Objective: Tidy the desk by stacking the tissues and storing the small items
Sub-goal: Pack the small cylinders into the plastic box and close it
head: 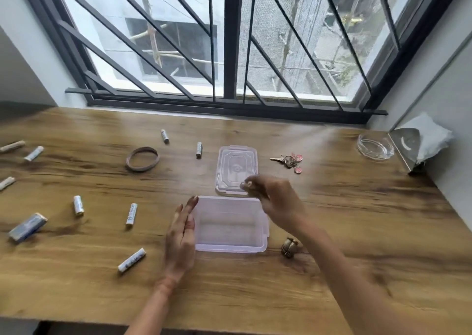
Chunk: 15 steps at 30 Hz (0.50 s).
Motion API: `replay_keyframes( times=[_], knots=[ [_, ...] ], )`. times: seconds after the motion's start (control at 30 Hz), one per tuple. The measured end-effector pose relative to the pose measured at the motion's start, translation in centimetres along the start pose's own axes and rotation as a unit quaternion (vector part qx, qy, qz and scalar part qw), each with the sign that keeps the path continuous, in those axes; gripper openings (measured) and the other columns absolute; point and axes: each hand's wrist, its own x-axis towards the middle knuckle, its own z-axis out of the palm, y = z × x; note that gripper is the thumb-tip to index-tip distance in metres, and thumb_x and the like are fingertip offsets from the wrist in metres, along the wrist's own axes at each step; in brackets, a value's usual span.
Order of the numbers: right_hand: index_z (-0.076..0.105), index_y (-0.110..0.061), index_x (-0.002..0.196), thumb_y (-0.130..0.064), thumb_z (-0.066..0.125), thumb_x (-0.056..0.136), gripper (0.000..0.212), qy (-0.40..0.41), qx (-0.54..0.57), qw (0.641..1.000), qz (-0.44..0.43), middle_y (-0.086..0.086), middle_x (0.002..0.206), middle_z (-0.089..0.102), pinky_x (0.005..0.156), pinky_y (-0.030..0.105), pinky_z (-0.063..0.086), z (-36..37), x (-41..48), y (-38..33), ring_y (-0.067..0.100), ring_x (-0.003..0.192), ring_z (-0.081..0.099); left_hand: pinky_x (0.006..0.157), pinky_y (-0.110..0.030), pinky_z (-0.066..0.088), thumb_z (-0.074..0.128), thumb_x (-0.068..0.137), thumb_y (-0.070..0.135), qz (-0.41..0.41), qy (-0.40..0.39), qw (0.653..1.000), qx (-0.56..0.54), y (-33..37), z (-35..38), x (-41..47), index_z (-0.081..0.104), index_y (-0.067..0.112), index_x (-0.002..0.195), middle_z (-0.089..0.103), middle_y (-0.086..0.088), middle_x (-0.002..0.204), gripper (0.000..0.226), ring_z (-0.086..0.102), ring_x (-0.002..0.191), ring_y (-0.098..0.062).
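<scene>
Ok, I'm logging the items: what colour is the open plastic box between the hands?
The box is translucent pale pink; the head view shows it best.

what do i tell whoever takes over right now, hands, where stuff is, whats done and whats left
Left hand: open, flat against the left wall of the box.
Right hand: above the box's far right corner, fingers curled; blur hides whether it pinches anything.
Box: lid off, looks empty. Lid lies on the desk behind it.
Small items out: keys right of the lid, brown ring left of it, brown clip beside the box's right side.
Tissue packs: scattered over the desk's left half, none stacked.
Left: store the items, stack the tissues.
</scene>
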Motion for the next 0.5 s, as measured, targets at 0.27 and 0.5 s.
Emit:
replay_keyframes(
  times=[0.27, 0.5],
  knots=[
    [0.064, -0.002, 0.095, -0.007, 0.056, 0.086, 0.013, -0.309, -0.092, 0.947, -0.017, 0.015, 0.097, 0.067, 0.074, 0.033, 0.046, 7.4, 0.7, -4.2, 0.025, 0.088, 0.061, 0.103, 0.002, 0.014, 0.03, 0.09, 0.026, -0.01, -0.007, 1.0, 0.006, -0.4, 0.0, 0.1, 0.045, 0.037, 0.128, 0.041, 0.024, 0.136, 0.042, 0.023, 0.14, -0.012],
    [0.059, -0.004, 0.117, 0.001, 0.059, 0.08, 0.037, -0.267, -0.059, 0.961, 0.035, 0.014, 0.106, 0.067, 0.082, 0.028, 0.048, 8.3, 0.9, -3.4, 0.024, 0.097, 0.063, 0.104, 0.0, 0.013, 0.03, 0.09, 0.028, -0.015, -0.013, 1.0, 0.008, -0.3, -0.1, 0.0, 0.043, 0.044, 0.126, 0.04, 0.025, 0.138, 0.042, 0.02, 0.141, -0.008]
  ],
)
